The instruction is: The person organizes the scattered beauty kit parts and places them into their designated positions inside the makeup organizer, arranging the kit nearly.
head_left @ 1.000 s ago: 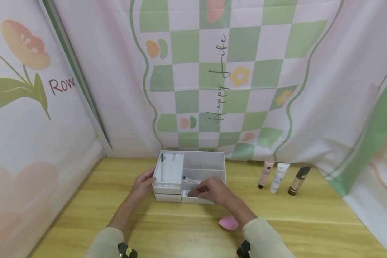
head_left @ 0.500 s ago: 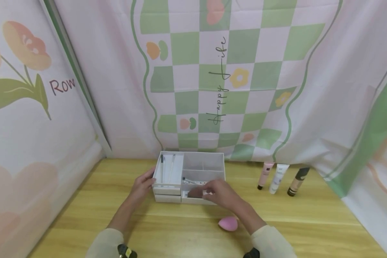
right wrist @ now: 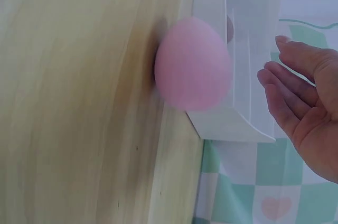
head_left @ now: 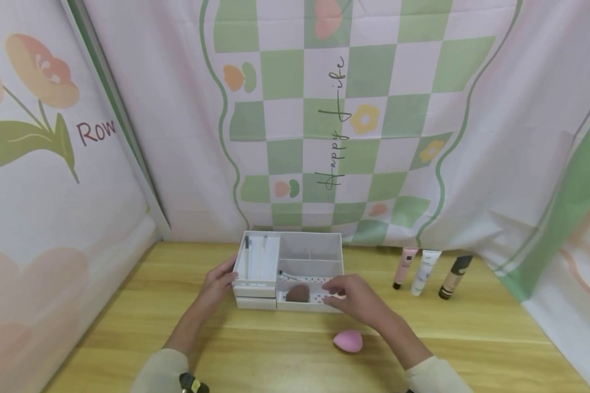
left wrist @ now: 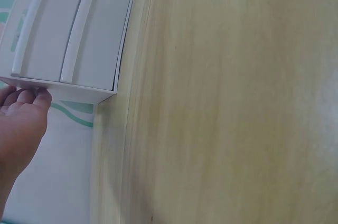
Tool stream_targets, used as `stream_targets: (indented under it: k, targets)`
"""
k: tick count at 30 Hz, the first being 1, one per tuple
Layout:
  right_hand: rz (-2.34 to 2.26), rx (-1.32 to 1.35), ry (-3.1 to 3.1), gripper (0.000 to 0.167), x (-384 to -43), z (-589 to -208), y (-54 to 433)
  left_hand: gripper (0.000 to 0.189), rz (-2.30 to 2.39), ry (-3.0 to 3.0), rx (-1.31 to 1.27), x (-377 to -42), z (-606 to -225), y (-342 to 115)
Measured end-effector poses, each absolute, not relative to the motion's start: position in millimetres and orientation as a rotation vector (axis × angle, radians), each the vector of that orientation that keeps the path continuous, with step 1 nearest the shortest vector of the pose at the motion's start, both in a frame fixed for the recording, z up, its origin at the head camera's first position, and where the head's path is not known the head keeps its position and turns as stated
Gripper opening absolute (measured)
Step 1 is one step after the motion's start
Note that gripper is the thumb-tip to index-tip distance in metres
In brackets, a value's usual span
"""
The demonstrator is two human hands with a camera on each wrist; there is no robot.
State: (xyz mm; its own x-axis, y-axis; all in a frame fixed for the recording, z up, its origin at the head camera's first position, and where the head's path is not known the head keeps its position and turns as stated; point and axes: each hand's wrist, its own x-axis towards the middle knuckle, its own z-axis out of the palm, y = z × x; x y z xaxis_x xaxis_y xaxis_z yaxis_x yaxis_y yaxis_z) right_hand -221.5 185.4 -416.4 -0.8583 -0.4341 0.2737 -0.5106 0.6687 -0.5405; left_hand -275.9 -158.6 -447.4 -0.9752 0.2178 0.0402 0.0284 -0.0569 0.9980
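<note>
A white desktop organizer point(head_left: 311, 250) with compartments and two small drawers stands on the wooden table. My left hand point(head_left: 218, 282) rests against its left side wall; in the left wrist view the fingertips point(left wrist: 42, 97) touch that wall beside the drawers. My right hand point(head_left: 356, 297) hovers over the front right compartment, thumb and fingers apart, with nothing between them. In that compartment lies a brown, rounded, flat item point(head_left: 298, 293), its kind unclear. A slim brush-like stick point(head_left: 289, 275) lies in the section behind. Two slender sticks, one a dark-handled brush point(head_left: 247, 256), lie in the left compartment.
A pink makeup sponge point(head_left: 348, 341) sits on the table in front of the organizer, close to the right wrist camera. To the right stand a pink tube point(head_left: 405, 267), a white tube point(head_left: 425, 272) and a beige bottle with a dark top point(head_left: 454, 277). A checkered curtain point(head_left: 324, 109) hangs behind.
My right hand has let go of the brown item in the front right compartment and moved right, leaving it lying there. The left hand has stayed at the organizer's side.
</note>
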Motion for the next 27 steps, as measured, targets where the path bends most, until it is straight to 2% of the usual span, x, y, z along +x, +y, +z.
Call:
stream_targets:
  k: [27]
  targets:
    - [0.913, 0.844, -2.828, 0.021, -189, -416, 233, 0.060, 2.231, 2.008, 0.323, -279, -452, -158]
